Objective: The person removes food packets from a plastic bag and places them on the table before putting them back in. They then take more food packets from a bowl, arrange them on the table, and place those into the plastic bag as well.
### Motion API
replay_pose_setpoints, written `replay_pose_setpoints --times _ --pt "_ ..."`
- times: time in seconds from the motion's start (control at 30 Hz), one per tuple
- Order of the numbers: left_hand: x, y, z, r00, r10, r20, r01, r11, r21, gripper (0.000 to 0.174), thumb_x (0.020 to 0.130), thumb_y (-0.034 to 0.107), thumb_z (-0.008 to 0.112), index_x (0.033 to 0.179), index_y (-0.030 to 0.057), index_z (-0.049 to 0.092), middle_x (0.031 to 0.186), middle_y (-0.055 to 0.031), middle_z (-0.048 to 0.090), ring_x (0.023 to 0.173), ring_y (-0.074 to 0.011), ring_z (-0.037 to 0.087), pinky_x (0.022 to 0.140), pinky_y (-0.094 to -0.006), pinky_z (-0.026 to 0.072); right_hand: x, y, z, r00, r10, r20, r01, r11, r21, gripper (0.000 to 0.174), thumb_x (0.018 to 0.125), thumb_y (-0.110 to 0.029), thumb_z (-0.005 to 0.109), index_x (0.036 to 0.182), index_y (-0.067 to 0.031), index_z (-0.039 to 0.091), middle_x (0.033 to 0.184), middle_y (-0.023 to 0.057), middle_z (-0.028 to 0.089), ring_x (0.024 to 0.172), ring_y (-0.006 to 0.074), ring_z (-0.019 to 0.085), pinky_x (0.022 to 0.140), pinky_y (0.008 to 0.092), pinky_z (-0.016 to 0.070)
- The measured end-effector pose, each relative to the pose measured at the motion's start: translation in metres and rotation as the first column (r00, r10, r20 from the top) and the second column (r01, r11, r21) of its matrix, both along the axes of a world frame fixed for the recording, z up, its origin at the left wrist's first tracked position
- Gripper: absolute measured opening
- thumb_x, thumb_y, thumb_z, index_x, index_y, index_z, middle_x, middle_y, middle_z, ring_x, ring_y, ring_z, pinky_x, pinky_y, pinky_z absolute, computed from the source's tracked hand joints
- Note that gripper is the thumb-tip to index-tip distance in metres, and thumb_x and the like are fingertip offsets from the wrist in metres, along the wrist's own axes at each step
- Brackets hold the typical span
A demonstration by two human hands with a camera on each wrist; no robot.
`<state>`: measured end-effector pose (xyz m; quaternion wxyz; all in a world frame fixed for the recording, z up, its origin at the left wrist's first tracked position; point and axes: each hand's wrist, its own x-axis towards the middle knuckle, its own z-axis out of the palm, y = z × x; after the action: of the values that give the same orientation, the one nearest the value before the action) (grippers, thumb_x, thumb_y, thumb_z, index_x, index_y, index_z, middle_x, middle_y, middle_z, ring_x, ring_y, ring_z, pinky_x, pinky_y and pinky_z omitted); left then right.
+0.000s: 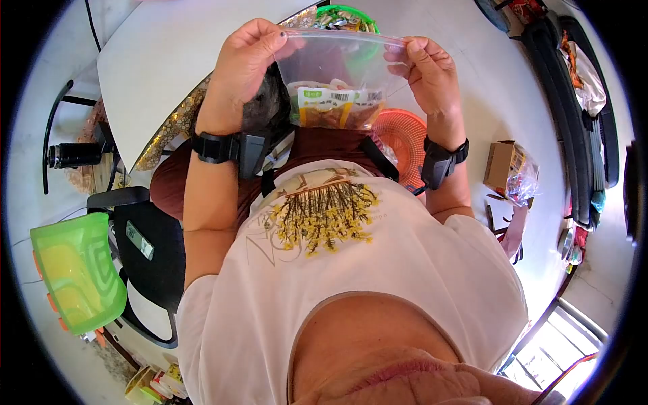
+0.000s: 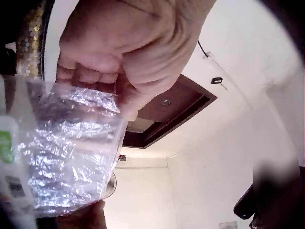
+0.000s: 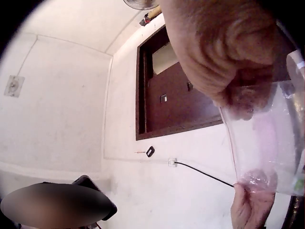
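A clear zip bag (image 1: 324, 64) hangs upright in front of my chest, its top edge stretched between my hands. My left hand (image 1: 244, 61) pinches one top corner between thumb and fingers. At the opposite corner, my right hand (image 1: 430, 71) pinches the plastic with its thumb on the near side. Several small food packets (image 1: 337, 104) with white, green and yellow labels lie in the bottom of the bag. In the left wrist view the crinkled plastic (image 2: 71, 152) shines below the palm. The right wrist view shows the bag's top edge running straight from hand to hand.
An orange-red basket (image 1: 413, 138) stands beside my right leg. Beyond the bag is a green basket (image 1: 354, 10) with packets in it. A white table (image 1: 162, 54) is at the left, near a black seat with a phone (image 1: 140, 239). A cardboard box (image 1: 498, 167) sits on the right.
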<state>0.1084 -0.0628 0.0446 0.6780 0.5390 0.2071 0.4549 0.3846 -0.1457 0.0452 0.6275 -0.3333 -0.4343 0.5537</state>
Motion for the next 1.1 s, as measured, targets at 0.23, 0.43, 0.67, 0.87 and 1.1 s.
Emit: replay_pose_setpoints --times 0.23,0.43,0.67,0.87,1.1 --pt "0.018 -0.018 0.004 0.98 0.044 0.193 -0.022 0.993 -0.115 0.007 0.09 0.005 0.051 0.083 0.0025 0.052 0.093 -0.0191 0.063 0.087 -0.032 0.065 0.075 -0.0382 0.0553 0.011 0.006 -0.008 0.995 -0.041 0.095 0.041 0.999 0.0 0.02 0.092 -0.016 0.052 0.098 -0.0004 0.062 0.086 0.0059 0.065 0.073 0.0127 0.062 0.066 0.0254 0.0507" --pt "0.025 -0.026 0.007 0.985 0.095 0.146 -0.065 0.978 -0.199 0.007 0.09 0.007 0.051 0.086 0.0016 0.054 0.099 -0.0215 0.062 0.089 -0.0325 0.064 0.078 -0.0411 0.0542 0.02 0.014 -0.012 0.984 -0.042 0.176 0.049 0.998 -0.039 0.021 0.093 -0.017 0.051 0.099 0.0 0.062 0.085 0.0046 0.065 0.072 0.0109 0.061 0.067 0.0255 0.0501" --pt "0.028 -0.023 0.002 0.96 0.023 0.278 0.057 0.959 -0.277 0.009 0.09 0.008 0.051 0.085 0.0015 0.055 0.105 -0.0229 0.06 0.095 -0.0326 0.062 0.084 -0.0434 0.0514 0.025 0.024 -0.018 0.996 0.075 0.056 -0.066 0.988 -0.141 0.023 0.093 -0.017 0.049 0.102 0.0006 0.06 0.091 0.0051 0.065 0.078 0.0129 0.061 0.071 0.0266 0.0491" --pt "0.041 -0.025 0.006 0.973 0.15 0.173 -0.098 0.956 -0.278 0.011 0.091 0.009 0.051 0.085 0.0019 0.056 0.104 -0.0204 0.061 0.093 -0.0303 0.062 0.086 -0.0465 0.0498 0.003 0.036 0.021 0.046 -0.863 0.503 0.098 0.505 0.858 0.031 0.083 -0.021 0.062 0.104 0.0013 0.06 0.09 0.0105 0.066 0.08 0.0262 0.062 0.074 0.0319 0.0483" --pt "0.048 -0.024 0.005 0.975 0.134 0.176 -0.092 0.969 -0.229 0.01 0.09 0.01 0.052 0.087 0.0009 0.055 0.096 -0.0162 0.063 0.09 -0.029 0.063 0.084 -0.0456 0.0502 -0.049 0.041 0.058 0.494 -0.316 0.81 -0.215 0.858 0.466 0.029 0.077 -0.018 0.069 0.097 0.0016 0.063 0.083 0.0104 0.066 0.074 0.0214 0.062 0.07 0.029 0.0486"
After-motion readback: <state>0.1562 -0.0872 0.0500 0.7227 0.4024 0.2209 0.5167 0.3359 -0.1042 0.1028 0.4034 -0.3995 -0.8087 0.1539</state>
